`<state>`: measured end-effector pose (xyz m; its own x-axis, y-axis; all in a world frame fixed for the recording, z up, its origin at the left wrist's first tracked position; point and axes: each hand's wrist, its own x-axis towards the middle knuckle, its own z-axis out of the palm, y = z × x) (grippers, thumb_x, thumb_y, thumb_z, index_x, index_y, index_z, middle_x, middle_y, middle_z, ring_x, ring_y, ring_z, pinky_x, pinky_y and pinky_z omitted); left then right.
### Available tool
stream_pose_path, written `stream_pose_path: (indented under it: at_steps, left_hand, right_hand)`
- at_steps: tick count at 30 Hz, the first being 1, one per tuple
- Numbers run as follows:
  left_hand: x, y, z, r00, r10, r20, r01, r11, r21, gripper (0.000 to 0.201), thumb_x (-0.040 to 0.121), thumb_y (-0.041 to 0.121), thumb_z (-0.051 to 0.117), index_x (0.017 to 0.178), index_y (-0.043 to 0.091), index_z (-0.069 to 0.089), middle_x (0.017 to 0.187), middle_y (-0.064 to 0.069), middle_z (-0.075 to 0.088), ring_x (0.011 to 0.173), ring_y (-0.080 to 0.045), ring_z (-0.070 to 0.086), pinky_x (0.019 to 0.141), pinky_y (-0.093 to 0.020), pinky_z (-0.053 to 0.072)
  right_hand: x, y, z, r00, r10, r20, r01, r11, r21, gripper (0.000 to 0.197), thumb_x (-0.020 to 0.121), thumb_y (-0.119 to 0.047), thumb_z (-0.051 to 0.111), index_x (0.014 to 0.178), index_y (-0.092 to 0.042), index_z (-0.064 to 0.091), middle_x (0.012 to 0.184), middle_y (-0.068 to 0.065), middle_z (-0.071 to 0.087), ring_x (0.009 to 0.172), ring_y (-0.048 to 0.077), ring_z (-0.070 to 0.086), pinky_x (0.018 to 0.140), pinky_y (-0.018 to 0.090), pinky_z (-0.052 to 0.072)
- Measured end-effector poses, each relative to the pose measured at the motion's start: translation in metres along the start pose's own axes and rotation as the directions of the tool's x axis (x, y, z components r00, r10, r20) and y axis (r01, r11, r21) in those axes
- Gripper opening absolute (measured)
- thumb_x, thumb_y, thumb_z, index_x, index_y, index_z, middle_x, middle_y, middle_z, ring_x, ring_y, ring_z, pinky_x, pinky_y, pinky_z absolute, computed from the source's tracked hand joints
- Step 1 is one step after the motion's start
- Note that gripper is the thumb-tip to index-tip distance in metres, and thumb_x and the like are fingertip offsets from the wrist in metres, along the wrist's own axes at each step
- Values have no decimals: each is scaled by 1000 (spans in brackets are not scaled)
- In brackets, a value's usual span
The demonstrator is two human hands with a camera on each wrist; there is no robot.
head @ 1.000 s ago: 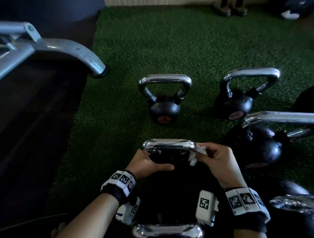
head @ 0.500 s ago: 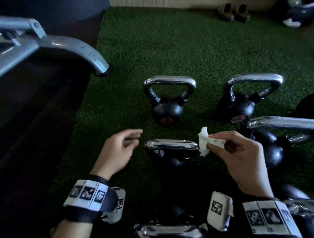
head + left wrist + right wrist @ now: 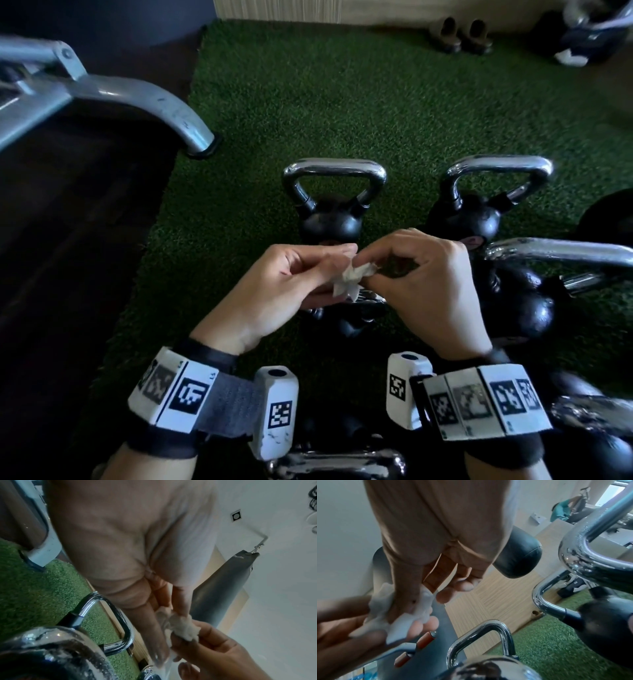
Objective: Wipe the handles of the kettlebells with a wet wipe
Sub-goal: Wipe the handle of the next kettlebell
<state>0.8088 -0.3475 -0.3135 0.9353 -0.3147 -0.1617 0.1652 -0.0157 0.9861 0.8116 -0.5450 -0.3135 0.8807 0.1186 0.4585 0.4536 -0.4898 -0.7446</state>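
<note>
A crumpled white wet wipe (image 3: 351, 279) is held between both hands, just above a kettlebell's chrome handle (image 3: 368, 298) that they mostly hide. My left hand (image 3: 337, 274) pinches the wipe's left side with thumb and fingers. My right hand (image 3: 373, 270) pinches its right side. The left wrist view shows the wipe (image 3: 181, 627) bunched against my left fingers, and the right wrist view shows the wipe (image 3: 406, 608) lying over fingers. Two black kettlebells with chrome handles (image 3: 334, 169) (image 3: 496, 168) stand beyond the hands on the turf.
A larger kettlebell (image 3: 513, 301) with a long chrome handle (image 3: 561, 251) stands close on the right. Another chrome handle (image 3: 337, 462) lies just below my wrists. A grey machine leg (image 3: 137, 99) reaches the green turf (image 3: 342, 102) at left. A pair of slippers (image 3: 459, 34) sits at the far edge.
My left hand has moved right from beside the handle to meet the right hand. Both hands have come off the handle and now hold the wipe together.
</note>
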Motion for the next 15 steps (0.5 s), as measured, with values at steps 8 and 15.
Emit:
stream_pose_path:
  at_steps: [8, 15]
  left_hand:
    - [-12, -8, -4, 918, 371, -138, -214, 759, 615, 34, 93, 15, 75, 125, 24, 74, 113, 18, 75, 98, 9, 69, 91, -12, 54]
    - [-8, -40, 15, 874, 486, 10, -295, 514, 806, 37, 89, 25, 79, 125, 16, 75, 123, 11, 74, 110, -2, 69, 96, -26, 56]
  right_hand:
    - [-33, 53, -20, 950, 294, 103, -298, 954, 20, 40, 77, 5, 75, 94, -32, 76, 90, -11, 77, 78, 8, 72, 72, 27, 54]
    - [-63, 106, 16, 735, 552, 393, -586, 809, -42, 50, 61, -46, 95, 104, -39, 73, 92, -9, 78, 85, 8, 75, 89, 43, 59]
